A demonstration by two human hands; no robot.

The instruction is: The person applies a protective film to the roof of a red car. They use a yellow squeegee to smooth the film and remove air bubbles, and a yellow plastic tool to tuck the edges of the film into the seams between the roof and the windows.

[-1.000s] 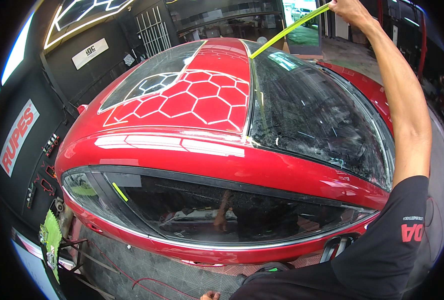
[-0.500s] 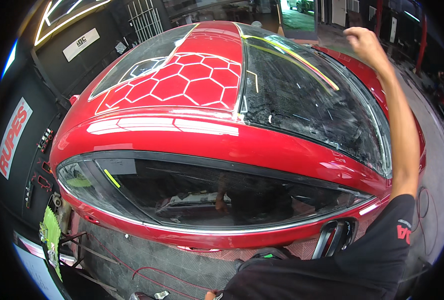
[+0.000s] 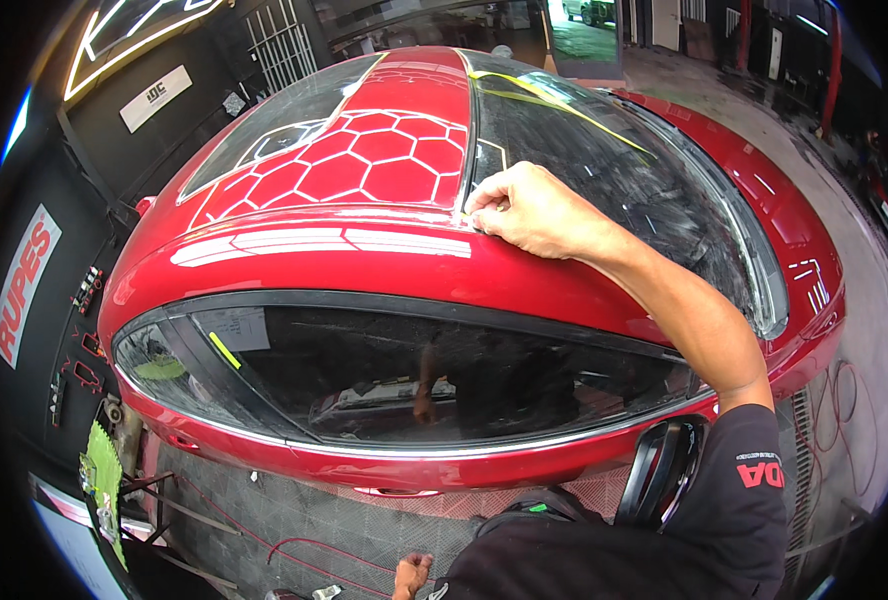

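My right hand (image 3: pixel 534 212) reaches across the red car (image 3: pixel 364 262) to the corner where the roof meets the windshield (image 3: pixel 584 170). Its thumb and fingers are pinched together at the pale taped edge there; whatever lies between the fingertips is too small to make out. Beside it, pale lines form a hexagon pattern (image 3: pixel 399 180) on the red roof. A yellow tape strip (image 3: pixel 569 105) runs from the windshield's far top corner across the dusty glass, its other end free. Low beside my body, my left hand (image 3: pixel 412 576) is loosely closed, its contents hidden.
The side window (image 3: pixel 464 375) and black side mirror (image 3: pixel 661 468) are close to my body. A red hose (image 3: pixel 329 545) lies on the grey tiled floor. Green paper or film (image 3: pixel 104 470) hangs at the left, next to a dark wall with a white-and-red banner (image 3: pixel 26 285).
My right hand has come down from high above the car's front to the roof corner. The yellow strip's free end has shifted up and left. My left hand shows more at the lower edge.
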